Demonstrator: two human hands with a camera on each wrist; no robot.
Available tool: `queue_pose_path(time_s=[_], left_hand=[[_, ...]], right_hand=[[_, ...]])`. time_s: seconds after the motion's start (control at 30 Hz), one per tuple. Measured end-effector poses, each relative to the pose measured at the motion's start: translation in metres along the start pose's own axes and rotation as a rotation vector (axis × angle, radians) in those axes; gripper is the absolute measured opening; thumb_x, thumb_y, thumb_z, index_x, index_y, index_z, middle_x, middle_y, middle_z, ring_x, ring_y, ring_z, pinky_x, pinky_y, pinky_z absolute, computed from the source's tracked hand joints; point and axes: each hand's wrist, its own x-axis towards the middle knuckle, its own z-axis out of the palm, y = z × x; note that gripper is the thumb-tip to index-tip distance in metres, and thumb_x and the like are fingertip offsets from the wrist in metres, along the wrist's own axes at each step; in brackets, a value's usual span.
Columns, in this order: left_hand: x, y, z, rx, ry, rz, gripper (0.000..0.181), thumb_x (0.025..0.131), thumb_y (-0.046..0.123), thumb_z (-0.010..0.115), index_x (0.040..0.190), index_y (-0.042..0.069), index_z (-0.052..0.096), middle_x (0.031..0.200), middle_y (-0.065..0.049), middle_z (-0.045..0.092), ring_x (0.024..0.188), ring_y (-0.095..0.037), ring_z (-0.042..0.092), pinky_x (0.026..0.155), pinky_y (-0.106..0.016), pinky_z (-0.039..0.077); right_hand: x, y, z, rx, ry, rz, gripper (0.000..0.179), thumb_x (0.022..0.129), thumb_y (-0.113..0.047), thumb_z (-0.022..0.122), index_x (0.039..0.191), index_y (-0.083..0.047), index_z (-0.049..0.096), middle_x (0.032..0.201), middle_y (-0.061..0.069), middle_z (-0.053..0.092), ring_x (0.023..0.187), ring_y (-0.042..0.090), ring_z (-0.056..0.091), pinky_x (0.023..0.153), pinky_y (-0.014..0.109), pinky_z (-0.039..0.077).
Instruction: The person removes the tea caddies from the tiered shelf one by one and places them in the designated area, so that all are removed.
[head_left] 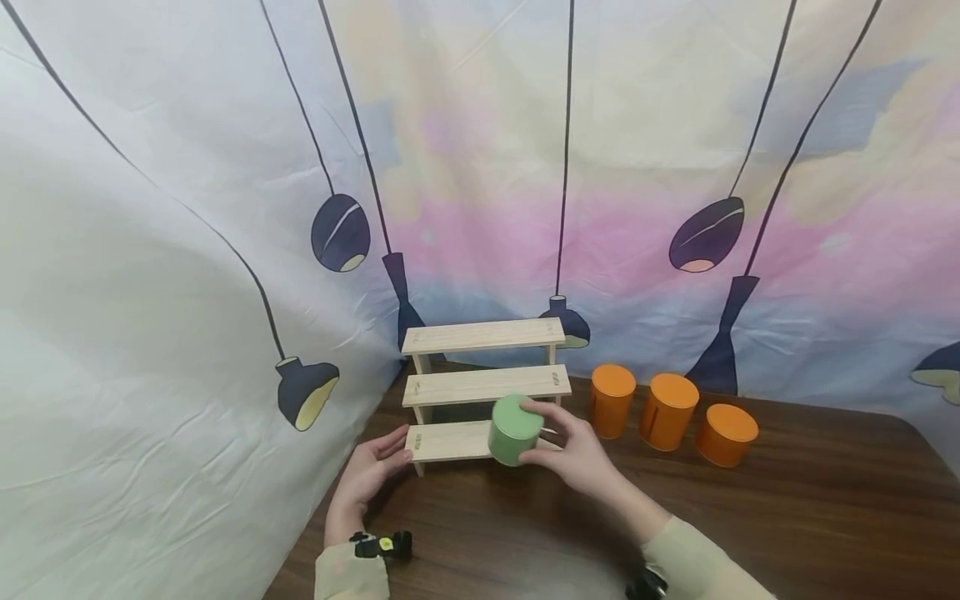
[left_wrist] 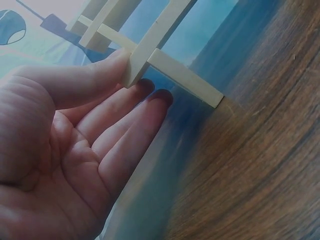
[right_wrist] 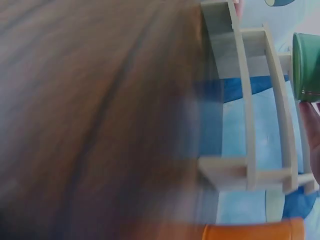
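Observation:
A light wooden three-step shelf stands on the brown table. At its lowest tier's left end is my left hand; in the left wrist view the thumb lies against the plank end with fingers below, gripping it. My right hand holds a round green canister by its side, thumb low and fingers near the top. The canister is upright, in front of the lowest tier's right half, hiding part of that plank. Whether it touches the plank cannot be told. In the right wrist view the green canister appears at the right edge.
Right of the shelf stand three orange canisters: a tall one, another tall one and a shorter one. The dark wood table extends right and forward. A cloth backdrop printed with hanging lamps rises behind and at left.

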Motion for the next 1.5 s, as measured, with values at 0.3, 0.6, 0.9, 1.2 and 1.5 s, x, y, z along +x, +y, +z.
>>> queue_pose_path(time_s=[0.3, 0.6, 0.9, 1.2, 1.5], left_hand=[[0.002, 0.000, 0.001, 0.000, 0.005, 0.038, 0.057, 0.100, 0.011, 0.076, 0.152, -0.001, 0.057, 0.150, -0.019, 0.060, 0.136, -0.033, 0.061, 0.110, -0.046, 0.052], [0.000, -0.002, 0.001, 0.012, -0.012, 0.039, 0.057, 0.100, 0.013, 0.075, 0.152, -0.002, 0.056, 0.150, -0.020, 0.059, 0.138, -0.034, 0.060, 0.111, -0.048, 0.052], [0.003, -0.003, 0.001, -0.001, -0.001, 0.023, 0.059, 0.098, 0.015, 0.078, 0.152, 0.002, 0.058, 0.150, -0.017, 0.060, 0.135, -0.030, 0.062, 0.109, -0.043, 0.053], [0.003, -0.005, 0.001, 0.006, -0.005, 0.037, 0.059, 0.099, 0.015, 0.077, 0.152, 0.000, 0.057, 0.150, -0.019, 0.060, 0.135, -0.032, 0.062, 0.109, -0.045, 0.053], [0.004, -0.007, 0.001, 0.010, 0.005, 0.025, 0.058, 0.101, 0.011, 0.075, 0.153, -0.001, 0.055, 0.151, -0.021, 0.058, 0.137, -0.034, 0.061, 0.110, -0.048, 0.052]], right_hand=[[-0.055, 0.010, -0.058, -0.185, 0.037, -0.057, 0.071, 0.082, -0.013, 0.094, 0.146, -0.018, 0.064, 0.146, 0.010, 0.065, 0.125, 0.015, 0.068, 0.102, 0.031, 0.057], [-0.100, -0.003, -0.119, -0.318, 0.148, 0.006, 0.072, 0.081, -0.004, 0.093, 0.146, -0.011, 0.063, 0.142, 0.004, 0.067, 0.120, 0.002, 0.066, 0.097, 0.018, 0.056], [-0.139, -0.024, -0.168, -0.553, 0.243, 0.129, 0.075, 0.081, -0.015, 0.095, 0.149, -0.018, 0.063, 0.142, -0.019, 0.063, 0.127, -0.016, 0.048, 0.095, 0.004, 0.037], [-0.172, -0.031, -0.211, -0.602, 0.376, 0.367, 0.086, 0.085, -0.033, 0.093, 0.160, -0.023, 0.053, 0.155, -0.013, 0.051, 0.150, 0.032, 0.039, 0.108, 0.087, 0.023], [-0.192, -0.025, -0.243, -0.691, 0.457, 0.423, 0.094, 0.090, -0.040, 0.089, 0.164, -0.009, 0.042, 0.166, 0.035, 0.032, 0.151, 0.062, 0.021, 0.111, 0.089, 0.012]])
